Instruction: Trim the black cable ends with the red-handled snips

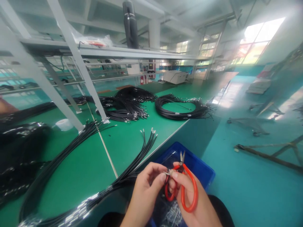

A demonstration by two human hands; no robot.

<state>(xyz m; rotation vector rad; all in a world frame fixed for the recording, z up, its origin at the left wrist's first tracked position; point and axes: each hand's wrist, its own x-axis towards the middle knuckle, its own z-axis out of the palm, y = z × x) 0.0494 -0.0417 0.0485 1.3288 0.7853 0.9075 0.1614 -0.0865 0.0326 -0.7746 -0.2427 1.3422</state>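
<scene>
Cradling red-handled scissors (193, 198), with metal blades parted, in a curled right hand (189, 189) at 5 o'clock; pinching a tiny silvery piece (167, 173) in the left hand (147, 186) at 6 o'clock, near a blue bin (200, 164) of thin metallic scraps (173, 216); seen with slender, silver-tipped black cables (58, 159) at 8 o'clock and a round coil (175, 115) at 3 o'clock on green tabletop (118, 138).

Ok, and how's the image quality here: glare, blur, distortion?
Head view: windows blown out, with glare on the floor; outer edges smeared, the dark bundle at left blurred; shelf posts lean as if wide-angle; red-handled scissors fairly crisp, the small piece at the fingertips indistinct.
</scene>
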